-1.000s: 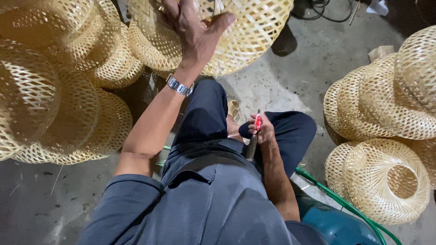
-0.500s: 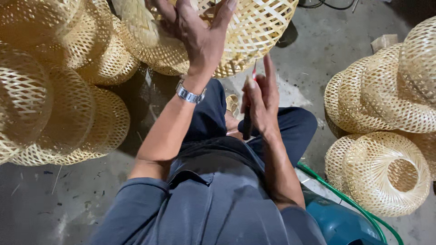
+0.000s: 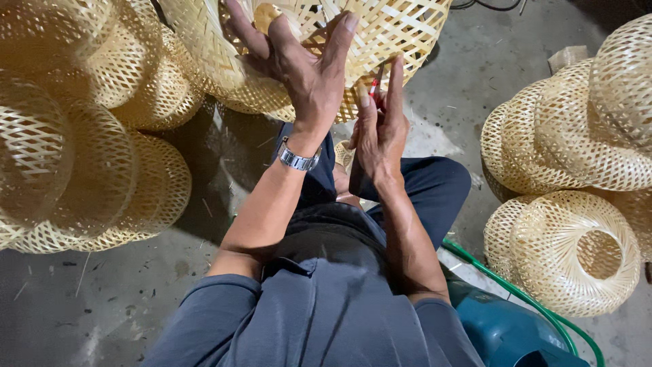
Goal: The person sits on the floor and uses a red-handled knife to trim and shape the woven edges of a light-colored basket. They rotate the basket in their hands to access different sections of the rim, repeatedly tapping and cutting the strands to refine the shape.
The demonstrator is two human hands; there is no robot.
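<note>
Above the person's lap, at the top of the head view, a woven bamboo basket (image 3: 380,34) is held up off the floor. It is an open lattice of thin pale strips, dome-shaped, with light showing through the weave.

Left hand (image 3: 305,68): spread against the near side of the basket, fingers (image 3: 343,34) splayed and pressed to the lattice, some tips hooked over or into the strips. It is supporting the basket, not clenched. A metal wristwatch (image 3: 297,159) sits on that wrist.

Right hand (image 3: 382,132): raised just below the basket's lower edge, forefinger extended upward, remaining fingers curled around a small red-tipped tool (image 3: 373,87). The tool's kind cannot be determined; most of it is hidden by the hand.

Handling assessment: the basket appears light, judged from the one-handed support. The weave looks springy rather than rigid and would likely flex or crush under a hard squeeze. Single strips could snap or splinter, and cut ends may be sharp. The safest hold appears to be a broad open palm across many strips, or the thicker rim, not one strand.

Surroundings: stacks of similar baskets lie on the concrete floor (image 3: 102,299) at left (image 3: 88,170) and right (image 3: 570,251). A green hose (image 3: 516,292) and a teal object (image 3: 502,333) lie near the person's right side.
</note>
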